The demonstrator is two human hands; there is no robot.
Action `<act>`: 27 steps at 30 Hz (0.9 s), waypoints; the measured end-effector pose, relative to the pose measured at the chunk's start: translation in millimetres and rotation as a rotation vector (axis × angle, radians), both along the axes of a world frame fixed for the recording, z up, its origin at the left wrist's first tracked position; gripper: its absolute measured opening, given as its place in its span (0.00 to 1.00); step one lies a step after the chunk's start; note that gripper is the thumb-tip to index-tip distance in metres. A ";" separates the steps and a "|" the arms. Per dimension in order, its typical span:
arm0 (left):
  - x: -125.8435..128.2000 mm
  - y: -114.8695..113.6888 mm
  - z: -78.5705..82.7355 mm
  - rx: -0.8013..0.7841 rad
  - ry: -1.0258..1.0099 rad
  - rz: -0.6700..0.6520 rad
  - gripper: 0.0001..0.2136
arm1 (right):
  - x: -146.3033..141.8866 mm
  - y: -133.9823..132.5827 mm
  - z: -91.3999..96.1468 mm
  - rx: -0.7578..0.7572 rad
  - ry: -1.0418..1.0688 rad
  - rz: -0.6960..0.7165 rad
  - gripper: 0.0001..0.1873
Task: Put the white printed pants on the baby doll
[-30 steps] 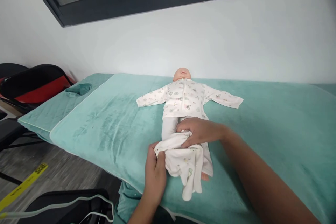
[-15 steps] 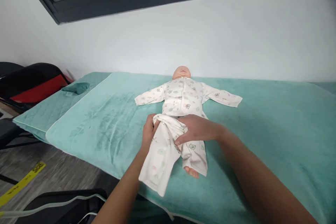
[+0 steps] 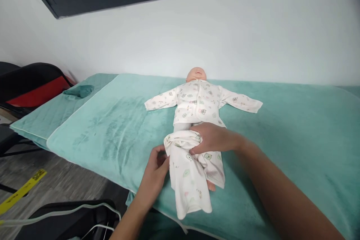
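Observation:
A doll (image 3: 196, 74) lies on its back in a white printed shirt (image 3: 199, 101), arms spread. White printed baby pants (image 3: 191, 180) cover its lower body, one leg of the doll inside with the foot peeking out at the hem. The other trouser leg lies loose and flat in front, and a grey-white upper leg shows above the bunched waistband. My right hand (image 3: 212, 138) grips the waistband between thumb and fingers. At the left side of the pants, my left hand (image 3: 155, 170) has curled fingers closed at the fabric edge, their tips partly hidden behind it.
A teal padded bed (image 3: 112, 127) carries the doll and stands against a white wall (image 3: 168, 45). A face hole (image 3: 80, 92) is at its left end. Black chairs (image 3: 36, 82) and a dark seat with cables (image 3: 67, 217) are at the left and lower left.
My left hand has moved down along the pants, and the waistband has come lower on that side, baring the doll's upper leg. The loose trouser leg has swung right, covering more of the foot.

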State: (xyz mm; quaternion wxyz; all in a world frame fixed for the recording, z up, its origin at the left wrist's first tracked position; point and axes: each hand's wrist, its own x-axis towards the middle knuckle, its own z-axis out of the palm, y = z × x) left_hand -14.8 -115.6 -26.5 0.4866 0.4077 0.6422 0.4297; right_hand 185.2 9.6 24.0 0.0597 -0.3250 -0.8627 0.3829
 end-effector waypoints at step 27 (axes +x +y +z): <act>13.2 -16.1 4.2 -0.003 0.118 0.225 0.13 | 10.4 2.1 -1.4 -0.152 0.136 -0.021 0.20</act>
